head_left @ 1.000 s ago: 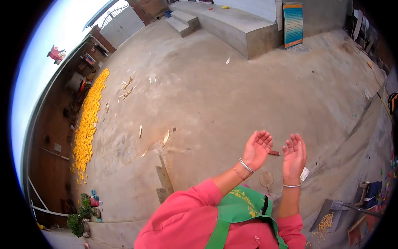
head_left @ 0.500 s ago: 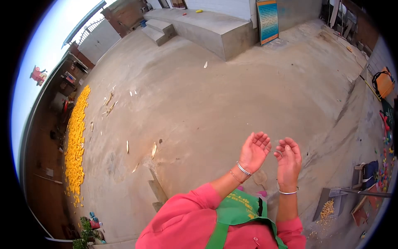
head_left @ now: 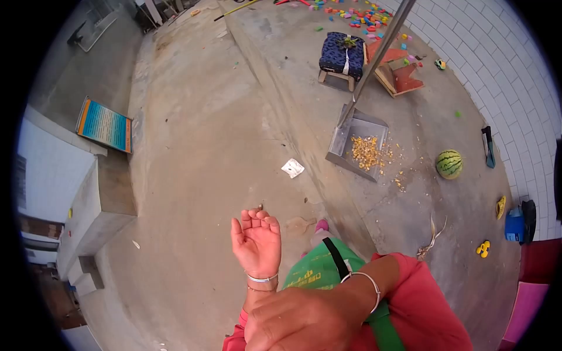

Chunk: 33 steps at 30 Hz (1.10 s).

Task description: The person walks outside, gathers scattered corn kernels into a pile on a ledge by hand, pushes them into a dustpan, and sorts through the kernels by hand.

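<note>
My left hand (head_left: 257, 243) is raised palm up, fingers loosely curled and holding nothing; a silver bangle circles its wrist. Across the left forearm lies my right hand (head_left: 295, 319), back toward me, its fingers closed around the pink sleeve (head_left: 235, 336) there. Its fingertips are hidden underneath. Another bangle is on the right wrist. Below both hands is a green apron (head_left: 316, 266) with yellow lettering, and a pink shoe (head_left: 322, 225) shows past it.
A metal dustpan (head_left: 342, 146) holds corn kernels (head_left: 366, 152), with more spilled beside it. Further right are a watermelon (head_left: 449, 164) and yellow slippers (head_left: 483, 249). A cushioned stool (head_left: 341, 55), a white packet (head_left: 293, 168), scattered blocks (head_left: 369, 20) and a leaning signboard (head_left: 105, 126) stand or lie around.
My view has turned right, from the corn pile toward the dustpan and tiled wall. My hands, apart before, have come together, the right now on the left forearm's sleeve.
</note>
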Each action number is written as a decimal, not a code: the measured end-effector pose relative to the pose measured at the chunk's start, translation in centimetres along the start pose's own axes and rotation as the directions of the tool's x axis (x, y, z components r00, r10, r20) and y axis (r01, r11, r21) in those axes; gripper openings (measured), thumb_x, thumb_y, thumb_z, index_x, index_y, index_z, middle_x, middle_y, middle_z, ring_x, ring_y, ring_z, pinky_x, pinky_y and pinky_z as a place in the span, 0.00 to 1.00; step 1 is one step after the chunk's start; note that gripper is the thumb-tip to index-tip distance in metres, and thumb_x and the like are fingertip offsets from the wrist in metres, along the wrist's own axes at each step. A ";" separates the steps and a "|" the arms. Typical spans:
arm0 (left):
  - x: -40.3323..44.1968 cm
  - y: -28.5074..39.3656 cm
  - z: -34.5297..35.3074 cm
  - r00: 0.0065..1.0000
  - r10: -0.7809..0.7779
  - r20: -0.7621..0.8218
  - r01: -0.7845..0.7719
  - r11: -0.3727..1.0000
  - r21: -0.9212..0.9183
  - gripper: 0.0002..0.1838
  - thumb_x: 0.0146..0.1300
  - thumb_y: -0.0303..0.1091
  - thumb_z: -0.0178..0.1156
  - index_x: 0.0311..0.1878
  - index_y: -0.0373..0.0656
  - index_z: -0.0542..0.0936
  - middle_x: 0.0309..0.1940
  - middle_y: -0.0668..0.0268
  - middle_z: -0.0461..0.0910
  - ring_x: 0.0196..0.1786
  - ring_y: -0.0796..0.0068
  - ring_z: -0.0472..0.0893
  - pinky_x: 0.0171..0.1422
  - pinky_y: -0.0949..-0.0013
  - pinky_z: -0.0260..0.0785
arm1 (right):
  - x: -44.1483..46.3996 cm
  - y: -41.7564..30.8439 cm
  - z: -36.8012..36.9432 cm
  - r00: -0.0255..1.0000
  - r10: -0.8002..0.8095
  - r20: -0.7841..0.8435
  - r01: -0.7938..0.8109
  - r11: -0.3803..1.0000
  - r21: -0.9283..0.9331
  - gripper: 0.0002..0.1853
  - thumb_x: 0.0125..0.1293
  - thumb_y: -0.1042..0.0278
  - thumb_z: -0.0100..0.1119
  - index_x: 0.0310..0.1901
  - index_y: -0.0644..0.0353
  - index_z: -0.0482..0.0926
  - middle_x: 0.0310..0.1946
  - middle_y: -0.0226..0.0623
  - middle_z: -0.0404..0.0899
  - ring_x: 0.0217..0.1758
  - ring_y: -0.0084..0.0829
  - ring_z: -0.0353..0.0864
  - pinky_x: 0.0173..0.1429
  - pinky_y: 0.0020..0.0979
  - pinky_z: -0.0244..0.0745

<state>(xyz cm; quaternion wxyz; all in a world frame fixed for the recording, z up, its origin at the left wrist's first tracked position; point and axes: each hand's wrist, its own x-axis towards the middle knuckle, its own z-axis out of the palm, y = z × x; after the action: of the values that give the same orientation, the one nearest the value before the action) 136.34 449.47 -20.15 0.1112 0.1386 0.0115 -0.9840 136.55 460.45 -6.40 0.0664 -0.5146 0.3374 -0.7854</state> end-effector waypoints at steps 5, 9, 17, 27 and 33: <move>5.7 -7.5 1.7 0.965 -0.263 -0.013 0.263 0.963 0.057 0.14 0.68 0.40 0.47 0.41 0.39 0.76 0.40 0.64 0.76 0.46 0.68 0.73 0.53 0.64 0.67 | 0.2 -3.1 -6.2 0.973 -0.233 -0.006 0.233 0.972 0.035 0.11 0.66 0.62 0.53 0.36 0.62 0.77 0.32 0.37 0.78 0.31 0.38 0.77 0.31 0.36 0.69; 9.0 -13.1 3.2 0.921 -0.387 -0.038 0.389 0.915 0.109 0.14 0.68 0.40 0.47 0.41 0.39 0.77 0.40 0.63 0.77 0.45 0.68 0.74 0.53 0.65 0.67 | 0.1 -6.0 -10.8 0.959 -0.247 -0.136 0.255 0.966 0.039 0.13 0.69 0.63 0.47 0.36 0.63 0.77 0.31 0.38 0.78 0.29 0.38 0.77 0.30 0.36 0.69; 13.8 -18.7 2.6 0.818 -0.564 -0.114 0.576 0.799 0.173 0.15 0.68 0.40 0.47 0.41 0.38 0.76 0.40 0.62 0.78 0.45 0.68 0.74 0.54 0.65 0.67 | 0.0 -7.5 -16.3 0.963 -0.194 -0.187 0.198 0.980 0.004 0.10 0.66 0.66 0.50 0.39 0.64 0.77 0.32 0.39 0.78 0.31 0.37 0.77 0.33 0.35 0.70; 20.2 -21.4 -0.8 0.602 -0.732 -0.320 0.792 0.495 0.357 0.13 0.69 0.40 0.48 0.42 0.42 0.78 0.38 0.65 0.80 0.44 0.70 0.78 0.54 0.64 0.70 | -2.7 -4.9 -24.1 0.737 0.005 -0.676 -0.511 0.658 -0.553 0.06 0.61 0.74 0.57 0.39 0.63 0.79 0.32 0.35 0.79 0.34 0.24 0.79 0.38 0.25 0.71; 23.3 -22.5 -4.7 0.575 -0.707 -0.412 0.777 0.316 0.544 0.08 0.67 0.37 0.50 0.41 0.44 0.75 0.35 0.69 0.79 0.40 0.74 0.77 0.50 0.68 0.71 | -25.9 0.2 -29.8 -0.139 -0.110 -0.984 -0.709 0.705 0.021 0.14 0.60 0.79 0.54 0.49 0.65 0.74 0.36 0.32 0.79 0.37 0.18 0.76 0.42 0.21 0.73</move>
<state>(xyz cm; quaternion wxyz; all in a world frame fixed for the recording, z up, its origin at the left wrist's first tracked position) 110.84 466.63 -31.31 -0.4120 0.1950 -0.2793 -0.8451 123.07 485.76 -33.56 -0.1497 0.3214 0.6029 -0.7147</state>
